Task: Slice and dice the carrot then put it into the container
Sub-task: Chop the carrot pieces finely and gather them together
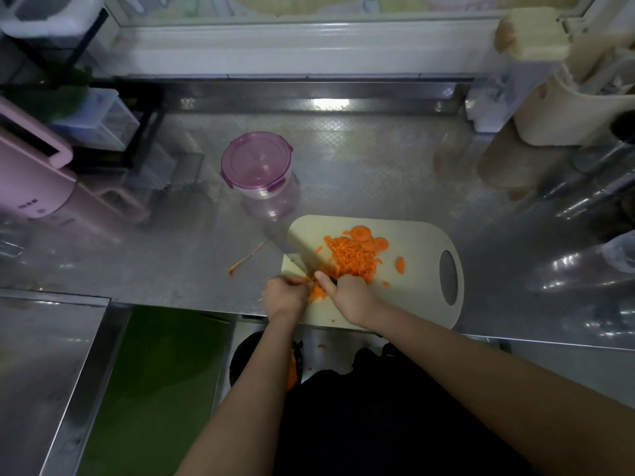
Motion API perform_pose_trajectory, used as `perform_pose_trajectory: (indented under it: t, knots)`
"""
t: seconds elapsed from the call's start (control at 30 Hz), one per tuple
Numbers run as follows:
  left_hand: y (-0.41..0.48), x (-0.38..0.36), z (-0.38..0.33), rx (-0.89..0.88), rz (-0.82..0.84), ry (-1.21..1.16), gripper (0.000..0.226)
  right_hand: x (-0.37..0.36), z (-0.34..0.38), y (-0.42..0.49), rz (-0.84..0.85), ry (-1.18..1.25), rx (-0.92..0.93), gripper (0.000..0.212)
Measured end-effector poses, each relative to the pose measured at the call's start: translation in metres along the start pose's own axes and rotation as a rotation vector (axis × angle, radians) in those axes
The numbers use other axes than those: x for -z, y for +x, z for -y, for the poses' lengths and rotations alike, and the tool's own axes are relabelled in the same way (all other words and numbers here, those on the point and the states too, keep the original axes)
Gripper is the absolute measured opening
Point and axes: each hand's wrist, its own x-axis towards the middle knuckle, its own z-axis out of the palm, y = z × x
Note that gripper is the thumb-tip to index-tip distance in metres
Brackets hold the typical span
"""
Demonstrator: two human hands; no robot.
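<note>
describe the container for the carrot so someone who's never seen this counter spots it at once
On the steel counter, find the pale cutting board at the near edge. Just beyond its far left corner stands a round clear container, closed. Its translucent purple clip lid sets it apart; the pink appliance further left is opaque.

Dim, flat indoor light with a cool cast. A bright glare patch lies along the far edge of the steel tabletop (pixel 378 173), with streaky reflections at the right. Straight edges bow from wide-angle distortion. The knife (pixel 295 250) is motion-blurred and the corners are soft.
</note>
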Motion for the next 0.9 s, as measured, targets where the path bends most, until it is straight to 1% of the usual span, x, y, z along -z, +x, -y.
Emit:
perform_pose_trajectory:
  t: [0.07,0.13,0.23,0.37,0.5,0.7,0.77,0.83,0.9]
  knots:
    - [0.000,0.000,0.002,-0.020,0.005,-0.011,0.013,0.004,-0.003,0.001,0.002,0.016,0.010,0.056]
    - [0.000,0.000,0.005,-0.060,0.001,-0.008,0.011,0.006,-0.003,-0.001,-0.037,0.021,0.035,0.062]
    - [-0.003,0.001,0.010,-0.135,-0.003,-0.041,0.010,0.008,-0.005,-0.010,-0.081,0.093,0.063,0.061]
    - [-0.010,-0.001,0.016,-0.214,-0.006,-0.071,0.010,0.011,-0.009,-0.018,-0.067,0.109,0.067,0.060]
    - [-0.011,-0.005,0.014,-0.208,-0.014,-0.007,0.007,0.009,-0.013,-0.022,-0.035,0.072,0.012,0.061]
    - [-0.005,-0.002,0.009,-0.135,0.011,0.031,0.008,0.005,-0.016,-0.022,-0.024,0.027,0.017,0.062]
    - [-0.005,-0.001,0.007,-0.122,0.017,0.015,0.009,0.005,-0.016,-0.023,0.013,0.034,0.001,0.058]
    - [-0.006,0.000,0.005,-0.098,0.017,0.016,0.009,0.005,-0.016,-0.025,0.060,0.045,0.001,0.048]
    - [-0.005,0.001,0.004,-0.064,0.018,0.012,0.009,0.003,-0.014,-0.026,0.067,0.006,0.009,0.046]
